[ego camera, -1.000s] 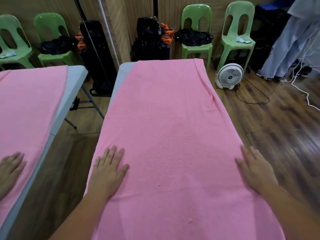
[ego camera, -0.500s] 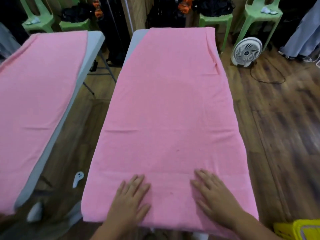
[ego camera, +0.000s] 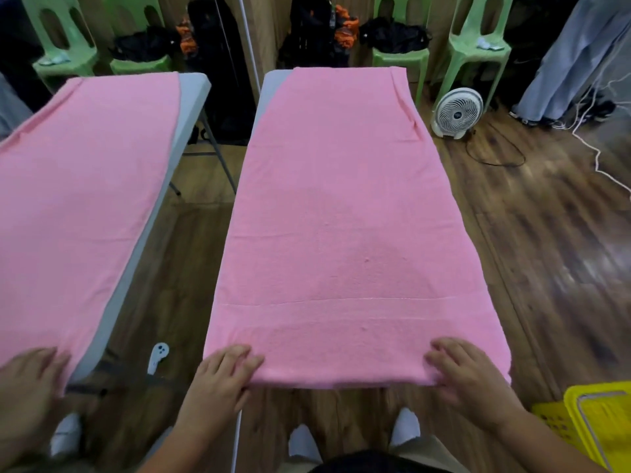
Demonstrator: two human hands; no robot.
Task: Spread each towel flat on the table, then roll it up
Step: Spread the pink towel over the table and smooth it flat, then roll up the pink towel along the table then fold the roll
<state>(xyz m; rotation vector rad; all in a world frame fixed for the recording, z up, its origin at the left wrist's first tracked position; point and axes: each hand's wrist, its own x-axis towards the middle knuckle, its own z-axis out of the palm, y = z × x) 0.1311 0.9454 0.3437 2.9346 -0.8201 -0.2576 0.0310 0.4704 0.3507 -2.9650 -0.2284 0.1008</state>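
Head view: the pink towel [ego camera: 345, 213] lies spread flat along the worktop [ego camera: 271, 84], covering nearly all of it, its near hem hanging just over the edge closest to the person. The left hand [ego camera: 223, 373] sits at the near left corner and the right hand [ego camera: 467, 370] at the near right corner, each with fingers on top of the hem; whether the thumbs are tucked under and each grip is pinched on the cloth, I cannot tell.

Spreading looks done, so the step in hand is likely starting the roll. To do it well, both hands should turn the hem over evenly, keeping the first fold tight and square to the long sides, then push forward at matched pace so the roll does not cone. A slight crease near the far right edge may need smoothing.

A mirror at left repeats the scene.
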